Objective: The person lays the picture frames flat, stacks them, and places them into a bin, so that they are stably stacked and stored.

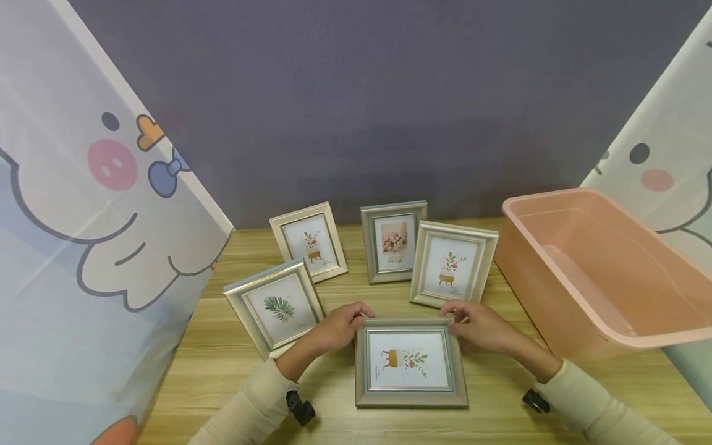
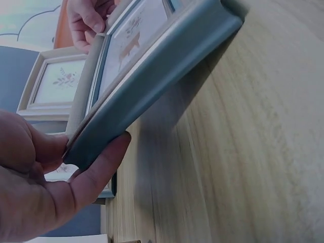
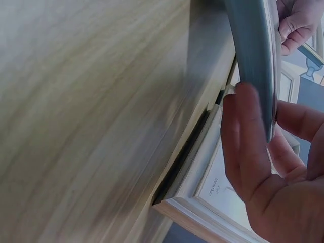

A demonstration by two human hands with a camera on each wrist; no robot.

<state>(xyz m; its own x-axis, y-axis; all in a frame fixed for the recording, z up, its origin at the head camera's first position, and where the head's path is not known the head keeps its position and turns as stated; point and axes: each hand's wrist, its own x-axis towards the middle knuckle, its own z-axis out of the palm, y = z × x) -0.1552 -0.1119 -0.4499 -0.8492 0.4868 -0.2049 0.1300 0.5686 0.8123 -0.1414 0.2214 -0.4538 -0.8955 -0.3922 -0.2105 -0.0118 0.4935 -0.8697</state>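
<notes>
A grey-silver picture frame [image 1: 411, 398] lies sideways at the front middle of the table, its flower-pot print turned on its side. My left hand [image 1: 338, 327] pinches its upper left corner, with the thumb on the face and fingers beneath in the left wrist view, where the frame's edge [image 2: 152, 81] is raised off the wood. At the upper right corner my right hand [image 1: 481, 327] grips it likewise; the right wrist view shows fingers [image 3: 248, 136] under the frame's edge [image 3: 253, 50]. The frame tilts, its far side lifted above the tabletop.
Several picture frames stand behind: a leaf-print frame [image 1: 280, 309] at left, a cream frame [image 1: 309, 242], a grey frame with a rose print [image 1: 394, 241], and a champagne frame [image 1: 453, 262] near my right hand. A pink plastic bin [image 1: 534, 272] stands at right, before a dark back wall [image 1: 356, 111].
</notes>
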